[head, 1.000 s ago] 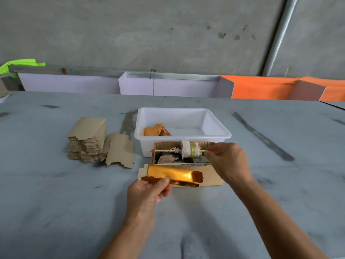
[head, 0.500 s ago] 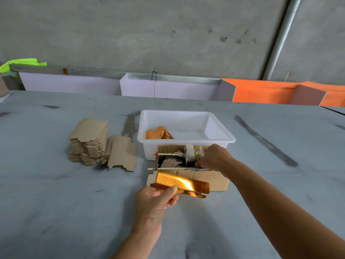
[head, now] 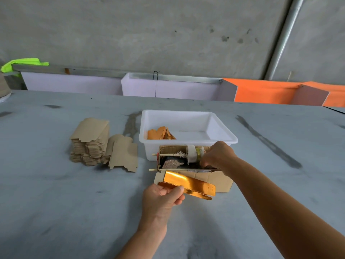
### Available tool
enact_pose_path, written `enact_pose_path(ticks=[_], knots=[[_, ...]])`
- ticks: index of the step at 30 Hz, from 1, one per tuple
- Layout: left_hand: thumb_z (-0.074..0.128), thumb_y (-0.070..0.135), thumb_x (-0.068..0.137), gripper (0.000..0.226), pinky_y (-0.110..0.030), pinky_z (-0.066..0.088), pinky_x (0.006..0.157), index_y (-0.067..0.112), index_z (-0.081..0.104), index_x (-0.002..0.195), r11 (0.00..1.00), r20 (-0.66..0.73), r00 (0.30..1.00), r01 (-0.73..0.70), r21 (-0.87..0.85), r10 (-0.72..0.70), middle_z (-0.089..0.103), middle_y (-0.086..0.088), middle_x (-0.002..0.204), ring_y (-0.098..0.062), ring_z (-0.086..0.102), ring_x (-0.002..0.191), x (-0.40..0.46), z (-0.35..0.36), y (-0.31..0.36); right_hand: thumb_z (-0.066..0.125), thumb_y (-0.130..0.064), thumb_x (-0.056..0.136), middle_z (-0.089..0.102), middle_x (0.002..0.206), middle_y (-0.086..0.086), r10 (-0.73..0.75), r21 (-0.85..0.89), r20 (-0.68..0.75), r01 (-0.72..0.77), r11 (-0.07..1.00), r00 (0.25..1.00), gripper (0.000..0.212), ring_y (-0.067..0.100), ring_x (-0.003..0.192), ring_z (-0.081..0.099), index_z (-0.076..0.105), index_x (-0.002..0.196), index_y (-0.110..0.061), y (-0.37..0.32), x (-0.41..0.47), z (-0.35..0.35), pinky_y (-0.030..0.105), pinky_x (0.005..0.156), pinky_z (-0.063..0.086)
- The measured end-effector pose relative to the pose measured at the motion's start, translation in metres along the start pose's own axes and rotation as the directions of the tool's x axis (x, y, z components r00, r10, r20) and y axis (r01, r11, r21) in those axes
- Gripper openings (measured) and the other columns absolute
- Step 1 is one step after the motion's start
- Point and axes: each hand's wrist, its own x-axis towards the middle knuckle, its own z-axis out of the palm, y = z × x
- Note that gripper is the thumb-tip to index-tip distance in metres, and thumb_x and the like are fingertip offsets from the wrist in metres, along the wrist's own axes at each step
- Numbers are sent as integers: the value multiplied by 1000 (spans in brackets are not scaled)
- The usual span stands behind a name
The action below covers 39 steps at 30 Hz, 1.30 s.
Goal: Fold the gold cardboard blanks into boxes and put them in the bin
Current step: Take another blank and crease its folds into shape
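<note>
Left hand (head: pixel 164 198) pinches gold blank (head: pixel 188 183), frame centre; likely light, stiff, slick foil, best gripped at edge. Right hand (head: pixel 217 156) curled inside brown box (head: pixel 209 179); what it grips unclear. Bin (head: pixel 188 114) behind.

Right hand's fingertips (head: pixel 204 162) hidden inside the cardboard tool box (head: pixel 209 181), perhaps on the roll (head: pixel 192 153)

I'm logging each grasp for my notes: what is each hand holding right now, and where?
The left hand pinches the gold box at its near left end. The right hand reaches into the cardboard box; its grip cannot be told.
</note>
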Motion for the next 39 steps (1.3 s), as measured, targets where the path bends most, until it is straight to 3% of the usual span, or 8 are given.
enact_pose_path(ticks=[4,9,17,21,24,28,34,39], knots=[[69,-6,78,17,-22,53,53,6,68,65,999,20,1000,-18,46,17,68,-10,59,-16,63,53,5,7,0,70,-4,75,64,85,9,-31,-93,-35,28,995,999,25,17,71,58,65,100,-3,-3,0,-3,26,62,52],[70,-7,76,20,-23,56,62,11,68,68,997,-2,999,-47,54,47,71,-2,63,-12,66,61,11,13,-2,78,-4,67,65,82,10,-4,-93,-20,2,996,1000,27,23,80,66,61,88,-5,-9,-5,-6,28,66,54],[71,-9,74,20,-30,54,73,10,68,75,999,-14,999,-50,23,50,72,-1,66,-9,67,61,11,14,-9,76,1,68,59,71,9,-27,16,-37,28,999,999,28,26,78,66,50,68,-9,-12,-13,-14,27,58,50],[71,-9,74,19,-31,55,73,9,68,77,999,-24,999,-32,4,32,73,-2,68,-11,69,64,14,15,-10,74,2,71,61,79,11,-48,123,-68,57,991,997,25,26,80,64,52,76,-9,-7,-26,-15,33,71,56],[71,-9,74,19,-34,55,76,9,68,77,1000,-26,999,-22,0,22,73,-3,70,-14,70,66,15,14,-11,72,2,71,66,81,15,-48,221,-92,67,973,995,16,26,74,65,63,84,-3,2,-40,-15,33,63,54],[72,-8,74,18,-35,55,79,10,69,76,1000,-32,999,-13,-2,13,73,-4,70,-17,68,68,13,14,-11,73,-3,73,63,73,7,-32,359,-118,72,930,992,15,14,54,54,63,82,-9,16,-61,-8,19,37,35],[73,-7,74,17,-29,56,75,10,68,77,1000,-53,999,2,5,-2,73,-2,70,-14,69,67,12,16,-11,76,-10,73,61,81,1,-8,476,-151,80,876,988,20,13,63,55,59,76,-19,27,-80,3,20,41,36],[75,-5,73,15,-29,55,73,7,66,79,1000,-77,997,31,-3,-31,73,-4,70,-23,70,74,12,17,-11,76,-13,76,60,78,1,-12,517,-158,93,851,987,19,11,63,54,58,74,-19,30,-84,6,18,42,37]])
